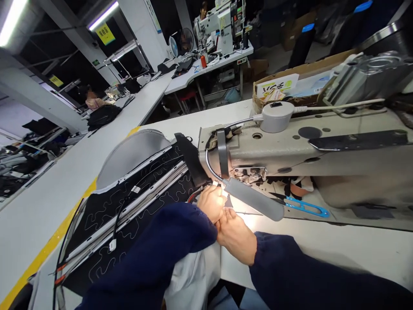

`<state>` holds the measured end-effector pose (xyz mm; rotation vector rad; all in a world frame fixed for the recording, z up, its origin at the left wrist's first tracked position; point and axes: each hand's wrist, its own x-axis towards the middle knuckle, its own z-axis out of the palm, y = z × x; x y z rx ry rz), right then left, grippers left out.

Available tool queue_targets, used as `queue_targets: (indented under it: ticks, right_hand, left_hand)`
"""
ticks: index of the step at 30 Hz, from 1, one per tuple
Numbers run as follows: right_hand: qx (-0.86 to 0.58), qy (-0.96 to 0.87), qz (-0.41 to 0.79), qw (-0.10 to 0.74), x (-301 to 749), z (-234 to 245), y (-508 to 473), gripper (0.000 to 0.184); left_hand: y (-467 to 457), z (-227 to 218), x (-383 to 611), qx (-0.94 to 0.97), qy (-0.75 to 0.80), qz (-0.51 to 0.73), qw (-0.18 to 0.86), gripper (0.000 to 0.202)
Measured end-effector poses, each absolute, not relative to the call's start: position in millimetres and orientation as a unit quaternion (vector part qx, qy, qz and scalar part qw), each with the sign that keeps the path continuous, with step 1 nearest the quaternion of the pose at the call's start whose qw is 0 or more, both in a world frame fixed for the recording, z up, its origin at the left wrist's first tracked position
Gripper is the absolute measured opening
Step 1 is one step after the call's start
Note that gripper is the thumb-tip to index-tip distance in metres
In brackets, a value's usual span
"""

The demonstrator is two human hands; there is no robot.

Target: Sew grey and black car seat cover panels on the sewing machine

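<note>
My left hand (212, 203) is closed on the edge of a black and grey cover (151, 189), which looks like a padded seat cover. Pressed against it, my right hand (237, 236) has its fingers curled at the same edge; the fingertips of both are partly hidden. Both hands are just in front of the needle area of a sewing machine (271, 159). A lit grey lamp (254, 199) hangs over that spot. The cover spreads left over the table, its dark side showing wavy wire lines, white strips and a cable with white connectors. Pale grey cloth (193, 275) hangs below my left wrist.
Blue-handled snips (308, 207) lie on the machine bed, right of the lamp. A cardboard box (303, 79) with papers stands behind the machine. The white table (74, 172) has a yellow edge stripe. Other people sit at machines farther back.
</note>
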<state>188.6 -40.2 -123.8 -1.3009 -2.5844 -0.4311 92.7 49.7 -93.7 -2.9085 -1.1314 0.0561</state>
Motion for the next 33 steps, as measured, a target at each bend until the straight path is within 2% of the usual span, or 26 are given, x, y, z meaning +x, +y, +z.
queue_targets:
  ticks: [5, 12, 18, 30, 33]
  right_hand:
    - [-0.459, -0.872, -0.155, 0.076, 195.4, -129.3, -31.1, 0.023]
    - [-0.417, -0.884, -0.191, 0.088, 187.5, -128.0, -45.9, 0.034]
    - [-0.438, -0.873, -0.184, 0.110, 178.4, -129.4, -53.2, 0.037]
    - [-0.420, -0.877, -0.184, 0.144, 180.6, -128.1, -41.2, 0.021]
    - [-0.407, -0.883, -0.189, 0.139, 184.3, -129.3, -40.8, 0.031]
  left_hand:
    - [56.4, -88.2, 93.7, -0.930, -0.366, 0.006, 0.020, 0.018]
    - [64.4, -63.1, 73.7, -0.975, -0.205, 0.037, 0.072, 0.020]
    - [67.3, -85.2, 82.3, -0.956, -0.286, 0.045, 0.037, 0.017]
    - [62.3, -87.8, 96.5, -0.941, -0.335, 0.051, -0.016, 0.016]
    - [61.0, -75.2, 90.4, -0.945, -0.323, 0.041, 0.009, 0.021]
